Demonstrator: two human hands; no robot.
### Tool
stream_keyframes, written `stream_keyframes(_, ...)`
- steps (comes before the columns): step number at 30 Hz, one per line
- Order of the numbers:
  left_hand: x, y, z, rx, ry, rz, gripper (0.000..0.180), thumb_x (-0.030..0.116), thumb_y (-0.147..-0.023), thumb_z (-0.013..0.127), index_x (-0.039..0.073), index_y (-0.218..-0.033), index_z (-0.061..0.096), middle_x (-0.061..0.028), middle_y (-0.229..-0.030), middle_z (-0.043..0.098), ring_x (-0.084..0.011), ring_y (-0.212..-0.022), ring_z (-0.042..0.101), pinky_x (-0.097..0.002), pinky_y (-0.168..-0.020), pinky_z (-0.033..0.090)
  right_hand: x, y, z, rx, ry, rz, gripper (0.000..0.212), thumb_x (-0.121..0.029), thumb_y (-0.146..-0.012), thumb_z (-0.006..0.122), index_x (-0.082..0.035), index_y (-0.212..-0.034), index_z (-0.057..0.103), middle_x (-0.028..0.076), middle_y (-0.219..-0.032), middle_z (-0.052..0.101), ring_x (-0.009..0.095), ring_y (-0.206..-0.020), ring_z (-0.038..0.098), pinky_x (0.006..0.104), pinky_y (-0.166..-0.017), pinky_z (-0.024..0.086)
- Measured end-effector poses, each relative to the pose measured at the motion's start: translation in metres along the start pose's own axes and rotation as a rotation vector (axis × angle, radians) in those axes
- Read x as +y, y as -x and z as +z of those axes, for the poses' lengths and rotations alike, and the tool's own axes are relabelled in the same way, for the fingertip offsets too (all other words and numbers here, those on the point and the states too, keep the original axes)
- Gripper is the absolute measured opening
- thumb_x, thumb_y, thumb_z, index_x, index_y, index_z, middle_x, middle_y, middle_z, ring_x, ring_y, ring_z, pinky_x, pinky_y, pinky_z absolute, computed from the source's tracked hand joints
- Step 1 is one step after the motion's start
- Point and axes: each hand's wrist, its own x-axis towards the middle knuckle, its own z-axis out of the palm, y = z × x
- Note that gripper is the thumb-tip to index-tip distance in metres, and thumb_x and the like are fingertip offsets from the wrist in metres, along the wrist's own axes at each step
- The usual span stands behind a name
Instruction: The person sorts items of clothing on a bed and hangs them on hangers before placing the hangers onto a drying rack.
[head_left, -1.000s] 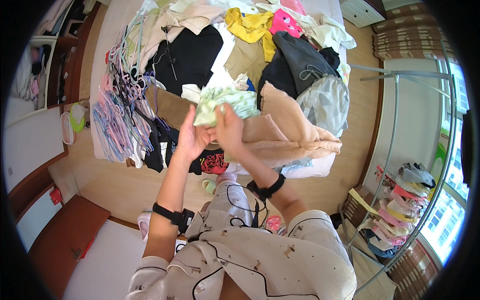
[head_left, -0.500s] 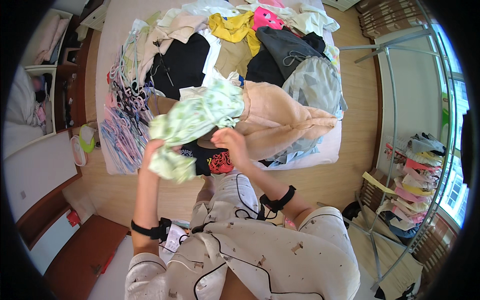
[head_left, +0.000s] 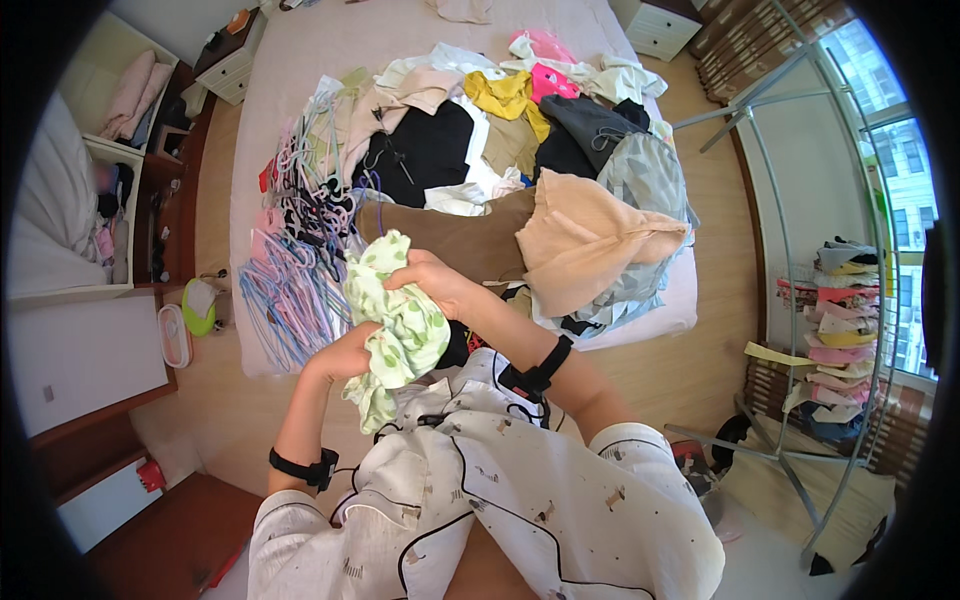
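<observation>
A pale green garment with darker green dots (head_left: 408, 335) is bunched between my two hands in front of my body. My left hand (head_left: 348, 352) grips its lower left side. Higher up, my right hand (head_left: 432, 280) is closed on the top of the bunch. What kind of garment it is cannot be made out in its crumpled state. Just beyond the hands, brown trousers (head_left: 445, 238) lie across the bed, with a peach garment (head_left: 580, 240) to their right. A dark garment with a red print lies partly hidden behind the green one.
Many hangers (head_left: 295, 300) lie heaped at the bed's left side. Farther back is a pile with a black garment (head_left: 425, 150), a yellow one (head_left: 500, 95) and a grey one (head_left: 590, 130). A metal drying rack (head_left: 770, 180) stands right, near hanging small clothes (head_left: 845, 340).
The green garment, spread out over the bed before, is now gathered into a bunch closer to my body. My right hand has moved up and left onto it. The view has shifted.
</observation>
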Motion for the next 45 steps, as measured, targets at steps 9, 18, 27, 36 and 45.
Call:
stream_keyframes(9,-0.056,0.055,-0.076,-0.140,1.079,0.563,0.075,0.024,-0.088,0.070,-0.002,-0.147,0.032,-0.0158,-0.146,0.045,-0.0265,-0.133,0.046,-0.0400,-0.108,0.040,0.079,0.008,0.107,0.015,0.818,-0.468,0.037,0.004,-0.076,0.058,0.002,-0.112,0.064,0.007,-0.105,0.069,0.014,-0.094,0.064,0.0314,-0.086,0.050)
stream_keyframes(18,-0.035,0.083,-0.085,-0.034,0.997,0.420,0.034,0.013,-0.098,0.052,-0.002,-0.129,0.053,-0.0125,-0.118,0.065,-0.0188,-0.103,0.067,-0.0325,-0.091,0.056,0.132,0.027,0.151,0.230,1.377,-0.542,0.031,-0.005,-0.077,0.057,0.001,-0.106,0.065,0.020,-0.096,0.068,0.036,-0.089,0.063,0.0382,-0.082,0.050)
stream_keyframes(27,-0.045,0.079,-0.098,0.019,1.061,0.335,0.037,0.020,-0.099,0.050,-0.001,-0.129,0.056,-0.0156,-0.119,0.065,-0.0250,-0.102,0.068,-0.0376,-0.087,0.057,0.115,0.050,0.151,0.395,1.097,-0.574,0.035,-0.028,-0.085,0.066,0.001,-0.103,0.065,0.014,-0.088,0.070,0.024,-0.084,0.066,0.0356,-0.076,0.050)
stream_keyframes(36,-0.017,0.094,-0.099,0.043,1.119,0.448,0.038,0.026,-0.101,0.050,-0.002,-0.125,0.057,-0.0184,-0.115,0.066,-0.0297,-0.102,0.068,-0.0449,-0.088,0.057,0.084,0.028,0.147,0.444,0.892,-0.845,0.021,-0.016,-0.092,0.065,0.001,-0.104,0.063,0.004,-0.092,0.068,0.009,-0.079,0.060,0.0275,-0.073,0.050)
stream_keyframes(45,-0.027,0.073,-0.113,0.023,1.014,0.488,0.031,0.017,-0.099,0.052,-0.001,-0.123,0.059,-0.0147,-0.114,0.067,-0.0243,-0.098,0.068,-0.0382,-0.086,0.057,0.052,0.044,0.203,0.421,1.892,-1.193,0.070,-0.004,-0.070,0.071,-0.010,-0.137,0.050,0.018,-0.139,0.047,0.034,-0.129,0.047,0.0432,-0.105,0.040)
